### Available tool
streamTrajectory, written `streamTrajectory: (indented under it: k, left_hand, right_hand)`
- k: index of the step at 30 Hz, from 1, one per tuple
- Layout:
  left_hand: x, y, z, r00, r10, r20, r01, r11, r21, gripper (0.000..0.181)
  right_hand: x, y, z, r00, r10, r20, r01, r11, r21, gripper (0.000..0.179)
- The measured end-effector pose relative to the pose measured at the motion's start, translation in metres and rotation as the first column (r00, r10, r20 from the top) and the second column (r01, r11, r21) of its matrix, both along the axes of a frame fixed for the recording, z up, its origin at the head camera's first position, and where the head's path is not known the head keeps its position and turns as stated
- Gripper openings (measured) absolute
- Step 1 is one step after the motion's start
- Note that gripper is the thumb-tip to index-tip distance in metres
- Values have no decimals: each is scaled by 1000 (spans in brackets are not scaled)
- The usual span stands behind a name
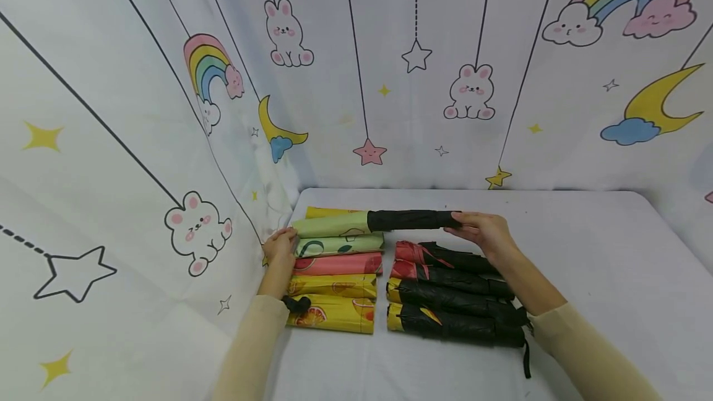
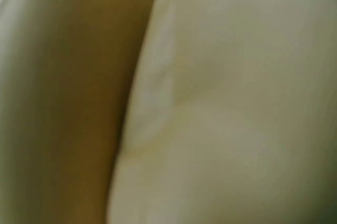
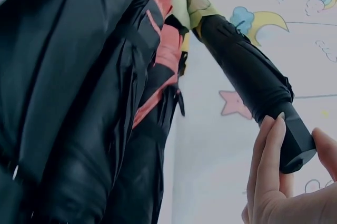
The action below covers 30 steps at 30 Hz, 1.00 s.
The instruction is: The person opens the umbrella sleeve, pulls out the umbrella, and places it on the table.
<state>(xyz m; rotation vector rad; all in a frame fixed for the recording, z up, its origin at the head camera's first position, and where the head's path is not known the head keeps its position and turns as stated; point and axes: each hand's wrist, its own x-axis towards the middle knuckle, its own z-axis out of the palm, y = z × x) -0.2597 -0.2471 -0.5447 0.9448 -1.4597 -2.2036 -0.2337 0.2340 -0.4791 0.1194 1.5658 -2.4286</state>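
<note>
A black folded umbrella [image 1: 412, 219] lies level across the back of the table, its left part inside a light green cover [image 1: 334, 224]. My right hand [image 1: 483, 234] pinches the umbrella's black handle end between thumb and fingers, as the right wrist view also shows with the handle [image 3: 296, 142]. At the far left end, my left hand [image 1: 280, 246] holds the cover's closed tip. The left wrist view holds only blurred beige cloth [image 2: 226, 97].
Below, several flat fruit-print covers lie stacked in a column: green [image 1: 342, 245], red [image 1: 340, 264] and yellow [image 1: 334, 313]. Right of them several black folded umbrellas [image 1: 457, 325] lie side by side, with red or yellow ends. A white cartoon-print curtain [image 1: 334, 79] stands behind the white table [image 1: 601, 252].
</note>
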Motion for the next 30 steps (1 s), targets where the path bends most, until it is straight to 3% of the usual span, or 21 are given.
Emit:
streamTrajectory:
  k: [13, 24, 30]
  left_hand:
    - [1, 2, 3, 1000, 21, 8, -21, 1000, -19, 27]
    - [0, 4, 3, 1000, 24, 4, -24, 999, -31, 12]
    - [0, 4, 2, 1000, 2, 2, -1, 1000, -22, 20]
  right_hand:
    - [5, 26, -2, 1000, -11, -24, 10, 1000, -21, 10]
    - [12, 44, -2, 999, 7, -32, -8, 1000, -25, 12]
    - [14, 54, -10, 999, 7, -51, -9, 999, -42, 13]
